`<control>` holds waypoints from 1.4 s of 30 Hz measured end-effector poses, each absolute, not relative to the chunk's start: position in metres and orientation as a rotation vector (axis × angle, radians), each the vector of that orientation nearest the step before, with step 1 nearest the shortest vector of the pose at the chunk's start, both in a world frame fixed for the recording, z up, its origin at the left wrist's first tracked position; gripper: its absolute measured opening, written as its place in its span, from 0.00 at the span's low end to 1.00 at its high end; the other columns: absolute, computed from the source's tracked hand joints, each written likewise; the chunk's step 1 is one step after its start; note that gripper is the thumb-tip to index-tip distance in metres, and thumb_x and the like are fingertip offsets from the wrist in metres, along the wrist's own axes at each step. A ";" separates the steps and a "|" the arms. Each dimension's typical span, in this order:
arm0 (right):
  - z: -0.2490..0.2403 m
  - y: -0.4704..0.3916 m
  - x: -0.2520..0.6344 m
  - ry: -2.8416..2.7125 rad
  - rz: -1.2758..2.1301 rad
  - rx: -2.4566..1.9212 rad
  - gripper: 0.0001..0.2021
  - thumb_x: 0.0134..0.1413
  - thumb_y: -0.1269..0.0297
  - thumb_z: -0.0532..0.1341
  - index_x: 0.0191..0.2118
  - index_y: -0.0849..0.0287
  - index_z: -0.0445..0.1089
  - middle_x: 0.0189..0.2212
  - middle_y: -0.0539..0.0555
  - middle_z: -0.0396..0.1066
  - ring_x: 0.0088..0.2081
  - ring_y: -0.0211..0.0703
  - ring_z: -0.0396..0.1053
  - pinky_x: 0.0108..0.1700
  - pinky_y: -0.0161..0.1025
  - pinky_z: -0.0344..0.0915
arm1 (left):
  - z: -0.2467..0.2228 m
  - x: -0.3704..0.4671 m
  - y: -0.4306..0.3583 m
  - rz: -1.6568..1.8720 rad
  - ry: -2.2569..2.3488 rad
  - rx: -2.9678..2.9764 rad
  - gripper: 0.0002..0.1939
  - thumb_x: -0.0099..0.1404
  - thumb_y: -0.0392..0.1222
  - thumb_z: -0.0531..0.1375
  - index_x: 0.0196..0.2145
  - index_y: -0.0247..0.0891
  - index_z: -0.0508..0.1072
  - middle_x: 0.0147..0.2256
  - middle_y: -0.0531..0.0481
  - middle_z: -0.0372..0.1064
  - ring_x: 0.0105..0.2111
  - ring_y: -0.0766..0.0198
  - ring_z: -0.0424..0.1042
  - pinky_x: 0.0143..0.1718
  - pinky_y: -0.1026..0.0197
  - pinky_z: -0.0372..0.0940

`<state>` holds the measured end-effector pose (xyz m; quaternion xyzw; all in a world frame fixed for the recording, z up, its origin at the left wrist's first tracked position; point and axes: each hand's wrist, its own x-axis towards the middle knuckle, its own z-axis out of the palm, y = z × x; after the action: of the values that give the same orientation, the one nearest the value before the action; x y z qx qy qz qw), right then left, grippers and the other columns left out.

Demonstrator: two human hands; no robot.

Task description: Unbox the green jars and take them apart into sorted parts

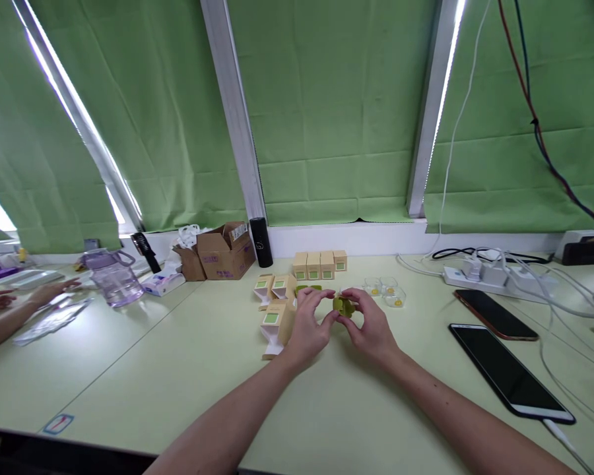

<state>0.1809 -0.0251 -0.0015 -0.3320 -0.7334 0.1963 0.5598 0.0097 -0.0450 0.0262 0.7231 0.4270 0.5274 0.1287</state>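
Between the fingertips of my left hand (313, 324) and my right hand (372, 324) is a small olive-green, petal-shaped piece (344, 305), held just above the table. Both hands pinch it from opposite sides; its exact kind is unclear. Partly hidden behind my left hand lies another green piece (304, 288). Left of that hand stand three small cardboard boxes with their flaps open, the nearest box (280, 318) bearing a green square label. Beyond my right hand sit three small clear cups (395, 299) with yellow bits inside.
Several closed little boxes (313, 265) line up at the back. A brown carton (225, 252), a black cylinder (261, 242) and a purple bottle (113, 277) stand leftward. At right lie two phones, a white-edged phone (509, 369) nearer, plus a power strip (499, 282) with cables. Another person's hand (54, 290) is far left.
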 end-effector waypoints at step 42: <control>0.007 -0.025 0.193 -1.852 -0.303 -0.772 0.10 0.61 0.75 0.60 0.37 0.54 0.77 0.32 0.56 0.68 0.39 0.48 0.63 0.36 0.43 0.65 | 0.019 0.010 -0.049 1.431 1.158 2.685 0.21 0.68 0.36 0.63 0.58 0.40 0.71 0.51 0.40 0.75 0.49 0.48 0.69 0.50 0.41 0.70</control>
<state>0.1927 -0.0255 0.0073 -0.3233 -0.7749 -0.1268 0.5281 0.0096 -0.0486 0.0193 0.8234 0.3552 0.4389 -0.0571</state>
